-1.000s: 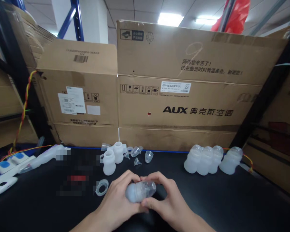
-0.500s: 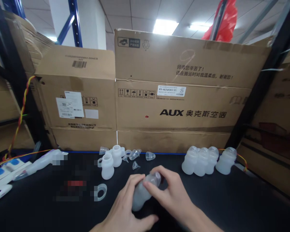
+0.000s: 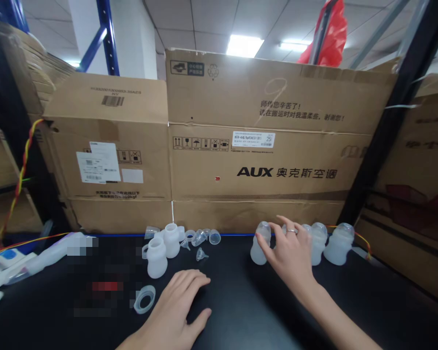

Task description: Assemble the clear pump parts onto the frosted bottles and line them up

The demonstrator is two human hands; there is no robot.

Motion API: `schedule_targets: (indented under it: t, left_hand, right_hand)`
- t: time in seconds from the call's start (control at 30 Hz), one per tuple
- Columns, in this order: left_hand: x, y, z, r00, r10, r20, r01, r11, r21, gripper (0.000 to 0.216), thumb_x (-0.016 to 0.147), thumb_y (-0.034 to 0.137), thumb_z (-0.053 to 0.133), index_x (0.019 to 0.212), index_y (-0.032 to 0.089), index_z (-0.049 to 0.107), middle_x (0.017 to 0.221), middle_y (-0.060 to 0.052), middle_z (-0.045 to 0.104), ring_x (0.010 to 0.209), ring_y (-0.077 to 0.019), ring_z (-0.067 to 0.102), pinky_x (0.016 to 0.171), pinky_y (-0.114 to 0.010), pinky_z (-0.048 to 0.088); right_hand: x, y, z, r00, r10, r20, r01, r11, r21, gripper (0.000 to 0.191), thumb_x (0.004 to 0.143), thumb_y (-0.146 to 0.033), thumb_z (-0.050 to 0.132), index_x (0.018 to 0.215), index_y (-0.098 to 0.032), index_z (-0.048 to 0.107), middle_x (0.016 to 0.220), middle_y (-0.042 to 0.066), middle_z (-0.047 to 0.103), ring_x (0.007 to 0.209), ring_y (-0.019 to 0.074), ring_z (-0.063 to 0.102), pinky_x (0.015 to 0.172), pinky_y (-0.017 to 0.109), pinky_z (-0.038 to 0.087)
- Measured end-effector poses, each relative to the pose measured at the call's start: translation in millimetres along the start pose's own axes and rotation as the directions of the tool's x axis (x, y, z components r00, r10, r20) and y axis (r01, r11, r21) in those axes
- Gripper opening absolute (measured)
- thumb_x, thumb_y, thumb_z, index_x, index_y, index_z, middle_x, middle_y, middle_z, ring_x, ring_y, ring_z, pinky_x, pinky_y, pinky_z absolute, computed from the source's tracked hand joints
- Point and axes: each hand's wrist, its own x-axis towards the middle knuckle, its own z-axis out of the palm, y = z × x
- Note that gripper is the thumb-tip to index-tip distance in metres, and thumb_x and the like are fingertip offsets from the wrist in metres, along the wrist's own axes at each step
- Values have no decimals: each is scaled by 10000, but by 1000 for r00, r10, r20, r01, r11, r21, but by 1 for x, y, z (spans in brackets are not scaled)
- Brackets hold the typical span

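My right hand (image 3: 290, 248) reaches to the back right. Its thumb lies across the front of a frosted baby bottle (image 3: 260, 253) with a clear domed cap, the index fingertip is at the cap's side, and the other fingers are spread. The bottle stands upright, at the left end of several similar capped bottles (image 3: 318, 248), some partly hidden by this hand. Nearer the front, my left hand (image 3: 184, 296) is open and holds nothing, thumb apart from fingers. To its left lies a translucent collar ring (image 3: 138, 305).
Two uncapped bottle bodies (image 3: 156, 262) stand at the back left. Near them lie clear caps (image 3: 214, 237) and a funnel-shaped teat (image 3: 201, 254). White objects (image 3: 40, 262) lie at far left. A large cardboard box (image 3: 277, 189) walls off the back of the black surface.
My right hand has carried the capped bottle from the front middle to the row at back right. My left hand has let go of it and opened. The view has shifted slightly.
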Motion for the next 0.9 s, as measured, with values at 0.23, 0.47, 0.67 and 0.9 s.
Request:
schedule_targets:
  t: [0.23, 0.47, 0.67, 0.9]
  left_hand:
    - [4, -7, -5, 992, 45, -120, -30, 992, 125, 201, 926, 260, 688, 1116, 278, 750, 1238, -96, 770, 1166, -325, 731, 1011, -516, 612]
    - [8, -23, -9, 979, 15, -201, 21, 984, 176, 182, 943, 276, 668, 1104, 264, 752, 1204, -91, 775, 1103, -312, 747, 957, -493, 619]
    - [10, -21, 2, 995, -76, -69, 84, 989, 122, 178, 930, 230, 658, 1078, 263, 752, 1173, -70, 774, 1061, -288, 748, 943, -458, 614]
    - [10, -20, 5, 991, -131, 22, 128, 987, 100, 167, 973, 239, 615, 1072, 252, 749, 1199, -64, 755, 1097, -279, 718, 990, -480, 572]
  right_hand:
    - [-1, -3, 0, 971, -139, -196, 101, 976, -194, 494, 1025, -393, 603, 1448, -141, 577, 1505, 248, 537, 1503, 471, 354, 1217, 754, 206]
    - [-50, -69, 13, 812, -519, 266, 367, 809, 459, 511, 990, -265, 633, 1489, -228, 531, 1509, 155, 570, 1364, 325, 552, 1149, 514, 465]
    - [-47, -110, 34, 746, -464, 478, 217, 848, 484, 546, 1023, -316, 576, 1564, -307, 503, 1537, 181, 541, 1296, 366, 594, 1041, 546, 494]
    - [-49, -107, 41, 802, -409, 435, 182, 862, 473, 309, 1023, -248, 562, 1324, -249, 635, 1219, 61, 753, 1058, 270, 645, 955, 419, 455]
